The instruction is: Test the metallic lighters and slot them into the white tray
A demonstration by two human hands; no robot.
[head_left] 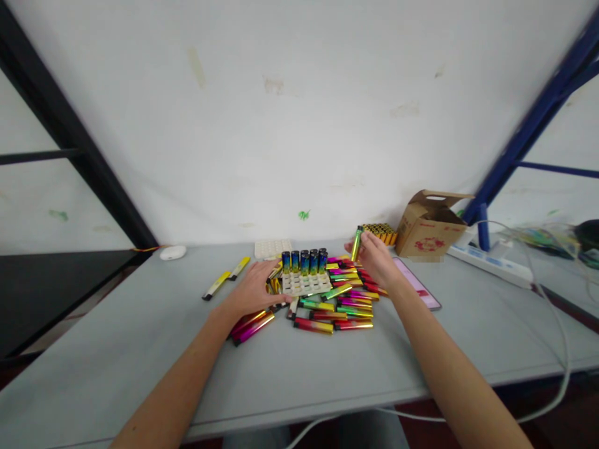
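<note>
Pinched upright in my right hand (372, 252) is a green-yellow lighter (357, 244), raised above the right part of the pile. My left hand (255, 288) has its thumb and fingers spread around the left side of a pale tray with holes (306, 284); its thumb reaches the front left corner. Several blue-yellow lighters (304, 262) stand upright in the back rows of that tray. Loose red, green, pink and gold lighters (354, 302) lie in front and to the right. Two pink and red lighters (254, 328) lie below my left hand.
Two yellow lighters (216, 285) and a white case (173, 252) lie at left. Behind is a second pale tray (272, 249). At right are an orange-topped block of lighters (381, 232), an open cardboard box (428, 231), a phone (415, 284) and a power strip (491, 266).
</note>
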